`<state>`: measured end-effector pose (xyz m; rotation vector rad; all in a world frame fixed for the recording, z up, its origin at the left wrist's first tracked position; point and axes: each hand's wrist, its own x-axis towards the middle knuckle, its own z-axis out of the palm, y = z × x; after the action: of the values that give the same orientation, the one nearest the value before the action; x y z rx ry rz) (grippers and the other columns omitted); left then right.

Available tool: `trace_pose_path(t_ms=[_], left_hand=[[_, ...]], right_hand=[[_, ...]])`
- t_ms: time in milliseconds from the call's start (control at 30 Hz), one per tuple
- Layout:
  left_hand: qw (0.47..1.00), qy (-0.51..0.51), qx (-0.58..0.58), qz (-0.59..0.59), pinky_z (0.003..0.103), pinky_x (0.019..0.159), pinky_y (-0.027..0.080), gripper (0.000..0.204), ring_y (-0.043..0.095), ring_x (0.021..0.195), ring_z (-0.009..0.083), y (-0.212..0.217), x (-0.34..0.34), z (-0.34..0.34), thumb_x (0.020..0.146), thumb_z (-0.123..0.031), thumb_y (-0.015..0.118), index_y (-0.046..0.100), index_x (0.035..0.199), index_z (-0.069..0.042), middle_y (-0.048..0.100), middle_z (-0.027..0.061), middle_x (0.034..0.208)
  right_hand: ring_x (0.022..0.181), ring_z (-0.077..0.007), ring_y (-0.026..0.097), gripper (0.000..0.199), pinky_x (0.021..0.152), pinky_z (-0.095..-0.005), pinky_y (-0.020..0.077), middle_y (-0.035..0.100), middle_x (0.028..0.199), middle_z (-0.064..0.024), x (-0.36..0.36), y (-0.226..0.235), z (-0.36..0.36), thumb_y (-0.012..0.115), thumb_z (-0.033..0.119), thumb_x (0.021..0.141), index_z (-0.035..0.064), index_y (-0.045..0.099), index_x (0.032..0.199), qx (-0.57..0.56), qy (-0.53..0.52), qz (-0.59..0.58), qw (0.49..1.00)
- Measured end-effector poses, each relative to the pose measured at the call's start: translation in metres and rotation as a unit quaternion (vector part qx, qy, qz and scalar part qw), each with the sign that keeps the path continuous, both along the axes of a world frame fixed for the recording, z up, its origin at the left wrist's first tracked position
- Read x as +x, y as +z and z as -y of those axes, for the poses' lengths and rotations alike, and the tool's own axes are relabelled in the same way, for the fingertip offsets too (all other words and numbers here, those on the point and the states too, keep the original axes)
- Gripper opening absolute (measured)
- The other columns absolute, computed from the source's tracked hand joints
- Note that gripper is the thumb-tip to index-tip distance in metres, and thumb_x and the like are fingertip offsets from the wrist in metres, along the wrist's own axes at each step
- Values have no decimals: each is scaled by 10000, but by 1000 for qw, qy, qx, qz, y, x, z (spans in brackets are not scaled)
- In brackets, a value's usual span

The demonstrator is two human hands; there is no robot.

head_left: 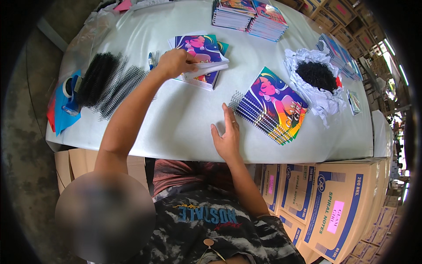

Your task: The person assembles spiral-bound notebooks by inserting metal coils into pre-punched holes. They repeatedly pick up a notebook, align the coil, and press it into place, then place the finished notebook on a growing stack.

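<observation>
My left hand (pixel 175 62) reaches far across the white table (pixel 176 127) and grips the near edge of the top notebook of a pile of colourful notebooks (pixel 202 48), lifting that cover slightly. My right hand (pixel 226 137) lies flat on the table near the front edge with fingers apart and nothing in it. Its fingertips are just left of a fanned stack of spiral-bound notebooks (pixel 272 108) with bright purple and rainbow covers, close to the stack's wire spines (pixel 237 100).
Black spiral coils (pixel 107 83) lie in a heap at the table's left, beside a blue tape dispenser (pixel 70 94) and a pen (pixel 150 59). More notebook stacks (pixel 248 15) stand at the back. White crumpled paper holds black bits (pixel 316 75). Cardboard boxes (pixel 338 202) stand below right.
</observation>
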<state>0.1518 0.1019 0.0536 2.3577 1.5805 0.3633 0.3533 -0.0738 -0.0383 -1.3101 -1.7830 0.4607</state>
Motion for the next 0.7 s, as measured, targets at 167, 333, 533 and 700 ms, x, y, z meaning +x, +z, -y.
trace_pose_path(t_ms=[167,333,533,700], left_hand=[[993,-14,-111,30,300,729,484,337,644,793,213,6,-4,-16,642,-212,739,705,966,-127,687,77,882],[991,-10,-124,41,283,743,475,370,641,795,180,6,-4,-17,630,-171,747,692,986,-85,689,85,885],[999,-8,34,-33,319,720,490,322,647,771,220,7,0,-6,731,-193,657,664,1038,-93,679,112,833],[933,-100,304,-167,351,611,486,189,626,634,213,27,22,93,722,-139,571,652,892,-150,630,49,707]], right_hand=[[1254,-392,354,630,995,-456,297,524,1223,-177,0,-1,-1,613,105,776,22,349,1342,5,-3,1,1000],[1245,-378,368,603,1005,-438,299,495,1256,-182,2,-2,-3,613,104,775,32,382,1326,-8,4,14,1000],[1266,-391,331,607,1003,-466,282,467,1270,-206,2,-1,-2,624,122,769,31,388,1321,-22,3,-35,999],[1307,-393,258,664,1008,-544,225,275,1433,-173,2,48,20,658,172,740,42,384,1331,163,-110,115,974]])
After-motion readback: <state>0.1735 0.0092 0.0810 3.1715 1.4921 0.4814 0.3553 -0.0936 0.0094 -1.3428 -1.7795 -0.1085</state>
